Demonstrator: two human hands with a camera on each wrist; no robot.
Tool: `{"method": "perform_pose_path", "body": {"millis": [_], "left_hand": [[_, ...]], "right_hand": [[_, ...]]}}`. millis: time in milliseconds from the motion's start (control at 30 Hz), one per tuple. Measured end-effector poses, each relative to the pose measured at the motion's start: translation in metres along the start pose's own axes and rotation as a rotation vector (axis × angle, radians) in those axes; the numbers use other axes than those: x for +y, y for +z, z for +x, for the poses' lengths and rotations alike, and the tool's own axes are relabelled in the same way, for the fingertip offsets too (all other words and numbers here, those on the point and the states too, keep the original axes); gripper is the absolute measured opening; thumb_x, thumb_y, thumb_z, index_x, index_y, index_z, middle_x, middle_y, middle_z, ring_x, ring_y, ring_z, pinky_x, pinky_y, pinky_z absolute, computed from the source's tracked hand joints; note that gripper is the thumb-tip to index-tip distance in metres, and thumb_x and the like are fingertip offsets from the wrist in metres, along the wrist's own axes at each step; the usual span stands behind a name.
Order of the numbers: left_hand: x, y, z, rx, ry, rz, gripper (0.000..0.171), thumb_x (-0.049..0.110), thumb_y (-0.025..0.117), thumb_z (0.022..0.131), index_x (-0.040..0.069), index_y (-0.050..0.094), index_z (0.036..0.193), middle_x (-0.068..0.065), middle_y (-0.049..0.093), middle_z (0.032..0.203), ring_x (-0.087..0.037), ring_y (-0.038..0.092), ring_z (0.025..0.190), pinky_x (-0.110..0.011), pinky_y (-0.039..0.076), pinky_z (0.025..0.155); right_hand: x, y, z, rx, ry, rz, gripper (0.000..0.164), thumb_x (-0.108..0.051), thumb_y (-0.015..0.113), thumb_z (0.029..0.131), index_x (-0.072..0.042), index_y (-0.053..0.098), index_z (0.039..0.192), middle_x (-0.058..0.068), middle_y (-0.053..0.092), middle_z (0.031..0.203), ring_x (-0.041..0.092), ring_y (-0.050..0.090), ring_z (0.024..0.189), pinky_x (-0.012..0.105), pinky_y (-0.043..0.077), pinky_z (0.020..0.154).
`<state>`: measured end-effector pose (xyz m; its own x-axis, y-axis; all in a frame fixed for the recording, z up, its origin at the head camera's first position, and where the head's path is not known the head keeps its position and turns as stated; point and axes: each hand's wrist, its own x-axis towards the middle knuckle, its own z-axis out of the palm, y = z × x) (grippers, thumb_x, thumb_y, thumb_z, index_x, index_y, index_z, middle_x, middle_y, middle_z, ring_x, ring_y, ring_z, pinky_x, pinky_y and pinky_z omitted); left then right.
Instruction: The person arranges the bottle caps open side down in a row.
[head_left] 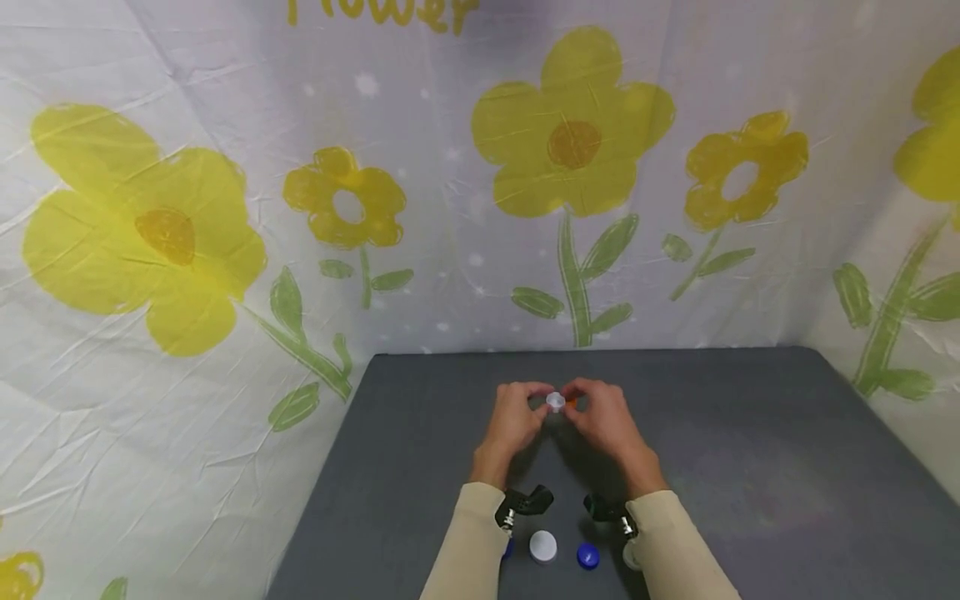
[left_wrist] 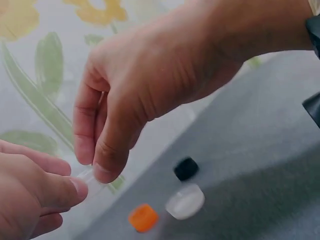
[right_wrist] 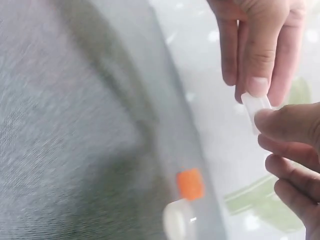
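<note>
Between the fingertips of both hands is a small translucent white plastic cap [head_left: 555,402], which looks round from above. My left hand [head_left: 513,421] pinches it from the left and my right hand [head_left: 606,417] pinches it from the right. In the left wrist view, the left hand [left_wrist: 137,85] holds the cap from above with thumb and fingers, facing the right hand [left_wrist: 37,192]. The right wrist view shows the right hand [right_wrist: 262,47] at the top and the left hand [right_wrist: 292,145] at the right, with the cap [right_wrist: 256,107] between their thumbs.
An orange cap [left_wrist: 143,217], a white cap [left_wrist: 185,201] and a black cap [left_wrist: 186,169] lie close together on the dark grey table [head_left: 420,433]. Nearer the wearer are a white cap [head_left: 543,547], a blue cap [head_left: 588,556] and others partly behind the sleeves. A flower-printed cloth [head_left: 442,275] hangs behind.
</note>
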<state>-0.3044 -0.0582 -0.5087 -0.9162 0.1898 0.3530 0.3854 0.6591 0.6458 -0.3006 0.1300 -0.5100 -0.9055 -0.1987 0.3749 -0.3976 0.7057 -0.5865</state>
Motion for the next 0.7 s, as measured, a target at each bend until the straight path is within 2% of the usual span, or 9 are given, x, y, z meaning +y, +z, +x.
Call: {"method": "perform_pose_path", "body": {"millis": [367,700], "left_hand": [[0.024,-0.034,-0.015,0.010,0.066,-0.173,0.027,0.010,0.084,0.098,0.009,0.083,0.125,-0.008,0.083,0.122,-0.027,0.078,0.119,-0.052,0.062,0.103],[0.039,-0.057,-0.038,-0.009,0.109,-0.197,0.027,0.015,0.085,0.098,0.010,0.083,0.125,-0.006,0.083,0.122,-0.025,0.078,0.119,-0.050,0.062,0.104]], "right_hand": [[-0.038,-0.032,-0.016,0.055,-0.023,0.037,0.023,-0.015,0.090,0.092,-0.010,0.082,0.112,0.010,0.082,0.110,0.035,0.074,0.106,0.060,0.059,0.095],[-0.058,-0.043,-0.042,0.133,-0.056,0.085,0.027,-0.017,0.091,0.091,-0.012,0.081,0.116,0.009,0.082,0.113,0.033,0.077,0.105,0.057,0.062,0.089]]}}
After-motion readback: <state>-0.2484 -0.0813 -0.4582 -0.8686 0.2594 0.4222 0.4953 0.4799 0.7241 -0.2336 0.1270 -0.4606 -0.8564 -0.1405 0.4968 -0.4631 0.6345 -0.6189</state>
